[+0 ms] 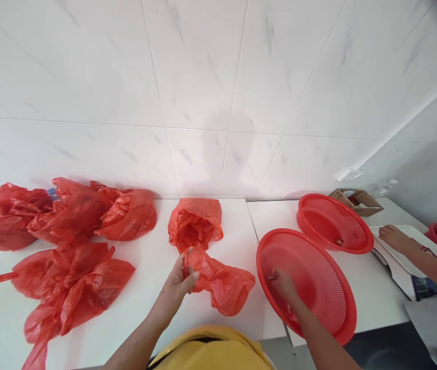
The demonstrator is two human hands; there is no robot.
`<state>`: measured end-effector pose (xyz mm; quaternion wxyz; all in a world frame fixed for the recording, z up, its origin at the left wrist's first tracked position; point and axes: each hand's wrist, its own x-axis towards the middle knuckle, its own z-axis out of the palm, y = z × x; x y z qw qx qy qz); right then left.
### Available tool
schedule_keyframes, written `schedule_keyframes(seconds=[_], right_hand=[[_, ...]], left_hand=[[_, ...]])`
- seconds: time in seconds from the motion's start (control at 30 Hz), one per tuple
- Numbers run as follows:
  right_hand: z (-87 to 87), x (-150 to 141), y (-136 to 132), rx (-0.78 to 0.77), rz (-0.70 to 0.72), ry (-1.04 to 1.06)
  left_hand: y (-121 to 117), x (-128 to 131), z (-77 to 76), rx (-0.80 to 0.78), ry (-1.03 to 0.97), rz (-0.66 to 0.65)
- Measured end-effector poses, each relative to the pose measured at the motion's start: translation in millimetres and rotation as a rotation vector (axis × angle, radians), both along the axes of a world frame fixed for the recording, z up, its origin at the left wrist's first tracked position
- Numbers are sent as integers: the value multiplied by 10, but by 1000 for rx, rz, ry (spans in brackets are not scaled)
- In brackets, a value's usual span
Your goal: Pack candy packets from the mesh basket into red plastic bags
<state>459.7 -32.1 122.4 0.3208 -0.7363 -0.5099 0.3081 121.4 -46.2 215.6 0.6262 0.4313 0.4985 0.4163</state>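
Observation:
My left hand point(182, 277) is closed on the gathered edge of a thin red plastic bag point(228, 282), which hangs over the white table to the right of my fingers. Inside a red perforated plastic basket point(324, 282), my right hand point(284, 285) reaches down to the left side, slightly blurred. At its fingertips shows a small wrapped piece point(272, 276), apparently pinched. Another little piece point(288, 309) lies near my wrist in the basket. Just behind the held bag, a second red plastic bag point(198, 221) stands with its mouth facing me.
Several filled red bags point(129, 216) line the wall at left, with knotted ones point(72, 288) in front. A second red basket point(334, 221) and a cardboard box point(359, 201) sit at right. Beyond, another person's hand point(395, 239) rests over a white tray point(411, 257) on a scale.

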Motion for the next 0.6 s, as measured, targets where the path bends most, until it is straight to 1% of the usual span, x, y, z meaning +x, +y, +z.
schedule_keyframes(seconds=[0.1, 0.2, 0.23, 0.27, 0.3, 0.33, 0.37, 0.4, 0.43, 0.5, 0.57, 0.6], right_hand=[[227, -77, 122, 29, -27, 17], [597, -344, 112, 123, -22, 84], [730, -479, 73, 198, 9, 173], [848, -631, 25, 243, 129, 311], [939, -794, -25, 239, 290, 418], [991, -959, -69, 205, 439, 487], [995, -1117, -98, 176, 542, 529], [953, -1261, -110, 141, 604, 543], [869, -1385, -104, 98, 634, 522], [632, -1558, -50, 14, 582, 460], [412, -1634, 15, -45, 568, 438], [344, -1641, 37, -63, 575, 433]], left_hand=[[-2, -4, -13, -7, -7, -6], [7, 7, -21, -28, -14, -17], [12, 15, -20, -33, -16, -26], [17, 24, -17, -37, -19, -32], [21, 34, -12, -38, -21, -36], [24, 45, -5, -38, -24, -38], [24, 55, 4, -36, -30, -41], [22, 62, 14, -36, -38, -45], [17, 67, 26, -36, -49, -53], [0, 64, 47, -36, -76, -78], [-18, 46, 54, -35, -92, -96], [-25, 32, 50, -33, -95, -98]])
